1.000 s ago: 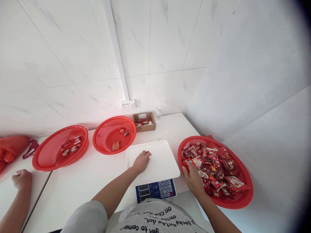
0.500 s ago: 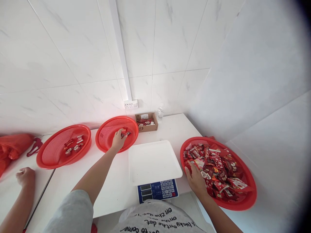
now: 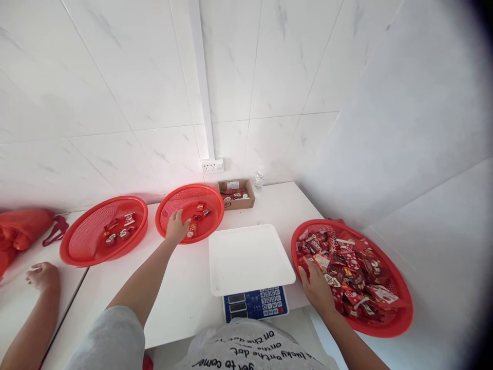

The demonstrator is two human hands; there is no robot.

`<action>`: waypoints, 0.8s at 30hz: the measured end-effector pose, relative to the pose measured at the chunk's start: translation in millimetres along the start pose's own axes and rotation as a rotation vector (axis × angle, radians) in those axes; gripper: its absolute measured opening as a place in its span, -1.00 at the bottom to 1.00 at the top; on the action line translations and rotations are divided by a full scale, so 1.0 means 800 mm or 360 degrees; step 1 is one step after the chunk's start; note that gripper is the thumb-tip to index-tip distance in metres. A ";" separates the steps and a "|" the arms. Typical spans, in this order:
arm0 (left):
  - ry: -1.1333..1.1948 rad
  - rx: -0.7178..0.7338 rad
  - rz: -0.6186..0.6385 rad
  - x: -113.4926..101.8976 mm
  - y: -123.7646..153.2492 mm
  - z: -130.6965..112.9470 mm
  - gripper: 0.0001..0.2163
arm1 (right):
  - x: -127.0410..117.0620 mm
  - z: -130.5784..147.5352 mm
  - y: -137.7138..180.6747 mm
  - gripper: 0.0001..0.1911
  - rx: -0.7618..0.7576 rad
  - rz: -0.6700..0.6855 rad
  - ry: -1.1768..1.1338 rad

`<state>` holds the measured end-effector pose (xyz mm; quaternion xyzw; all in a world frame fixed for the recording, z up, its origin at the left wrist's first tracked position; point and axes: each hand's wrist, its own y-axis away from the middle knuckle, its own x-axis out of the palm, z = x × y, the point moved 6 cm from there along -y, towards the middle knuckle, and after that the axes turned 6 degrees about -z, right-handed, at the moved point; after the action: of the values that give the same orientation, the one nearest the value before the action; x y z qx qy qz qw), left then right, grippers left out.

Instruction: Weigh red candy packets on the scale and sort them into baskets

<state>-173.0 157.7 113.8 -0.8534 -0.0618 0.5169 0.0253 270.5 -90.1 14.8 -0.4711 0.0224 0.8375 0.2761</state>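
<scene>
My left hand (image 3: 176, 227) is open over the middle red basket (image 3: 164, 210), its fingers apart. Beside the fingertips several small wrapped sweets (image 3: 200, 206) lie in that basket. My right hand (image 3: 316, 285) rests at the near-left rim of the right red basket (image 3: 404, 298), thumb and fingers apart and nothing seen in its grasp. Many red sweet packets (image 3: 346, 262) heap up under and beside its fingers. Between my hands a white tray (image 3: 250, 259) tops a blue scale (image 3: 256, 303); no sweets lie on the tray.
Another red basket (image 3: 82, 236) with several sweets stands to the left. Another person's hand (image 3: 44, 276) is near the left edge, below a red bag (image 3: 23, 231). At the wall are a small cardboard box (image 3: 241, 203) of sweets, a clear plastic cup (image 3: 258, 181) and a socket (image 3: 212, 165).
My left hand has drawn back left and opened, and sweets now show loose in the middle basket. My right hand stays at its basket. The view has shifted slightly.
</scene>
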 end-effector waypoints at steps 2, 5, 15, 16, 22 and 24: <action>-0.0139 -0.0067 -0.0105 -0.012 -0.002 0.033 -0.45 | 0.001 -0.001 0.000 -0.46 -0.0008 0.0000 0.0022; -0.0324 -0.0266 -0.0232 -0.035 0.000 0.095 -0.44 | 0.002 -0.001 0.001 -0.44 -0.0022 -0.0004 0.0067; -0.0770 -0.0538 0.0009 -0.078 0.052 0.235 -0.45 | 0.005 -0.005 0.000 -0.41 0.0019 -0.0012 0.0154; -0.0800 -0.0534 0.0023 -0.081 0.060 0.238 -0.47 | 0.005 -0.006 0.000 -0.42 0.0012 -0.0010 0.0152; -0.0913 -0.0504 0.0067 -0.088 0.126 0.232 -0.54 | 0.007 -0.009 0.000 -0.41 0.0015 0.0013 0.0127; -0.0934 -0.0452 0.0059 -0.083 0.150 0.223 -0.54 | 0.006 -0.008 0.000 -0.42 0.0011 0.0007 0.0110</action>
<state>-352.0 26.2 76.8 -0.6640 -0.1225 0.7275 -0.1223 273.8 -90.1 7.3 -0.4986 0.0358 0.8213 0.2749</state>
